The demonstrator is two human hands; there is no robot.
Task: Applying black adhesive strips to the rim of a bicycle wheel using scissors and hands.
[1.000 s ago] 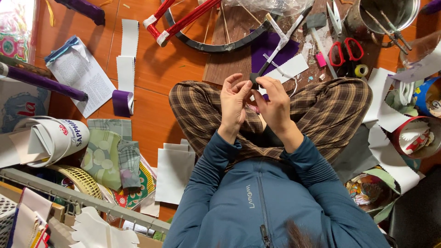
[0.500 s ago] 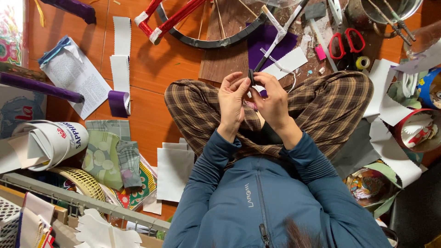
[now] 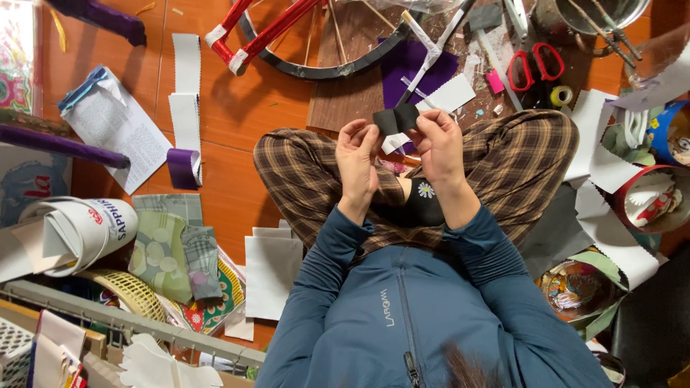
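Observation:
I sit cross-legged on an orange tiled floor in plaid trousers and a blue jacket. Both hands are raised over my lap. My left hand (image 3: 358,158) and my right hand (image 3: 440,147) pinch a small dark strip of paper (image 3: 396,119) between them, one hand at each end. The strip is bent in the middle. A white paper strip (image 3: 445,95) and a purple sheet (image 3: 417,66) lie on the floor just beyond my hands.
Red-handled scissors (image 3: 532,66) lie at the upper right by a small tape roll (image 3: 561,95). A dark hoop with red wrapped sticks (image 3: 266,32) is ahead. White and purple paper strips (image 3: 185,108), a rolled poster (image 3: 79,230), folded cloth (image 3: 176,259) and white sheets (image 3: 272,271) lie to the left.
The hands have drawn slightly apart, and the dark strip now shows spread and bent between the fingertips. The view has shifted a little.

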